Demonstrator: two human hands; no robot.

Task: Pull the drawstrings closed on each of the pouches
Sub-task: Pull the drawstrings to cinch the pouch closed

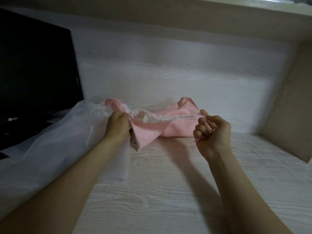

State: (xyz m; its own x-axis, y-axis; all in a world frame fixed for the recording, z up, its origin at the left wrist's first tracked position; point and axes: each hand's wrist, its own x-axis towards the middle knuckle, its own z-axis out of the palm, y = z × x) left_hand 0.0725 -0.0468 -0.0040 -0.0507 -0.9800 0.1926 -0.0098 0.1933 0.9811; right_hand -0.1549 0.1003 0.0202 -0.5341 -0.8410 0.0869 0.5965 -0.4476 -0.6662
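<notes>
Two pouches are seen on the woodgrain desk [168, 191]. The sheer white pouch [55, 132] lies flat. The pink pouch [152, 130] is clutched at its ruffled mouth by the curled left grip [119, 123] and right grip [211, 130].

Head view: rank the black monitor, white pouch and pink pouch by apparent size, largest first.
1-2. black monitor and white pouch: about alike, both cut by the left edge, and the pouch is nearer the camera; not ranked.
3. pink pouch: clearly smallest.

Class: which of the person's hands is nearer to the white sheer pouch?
Left. The left hand lies against the edge of the white sheer pouch; the right hand is to its right, past the pink pouch.
</notes>
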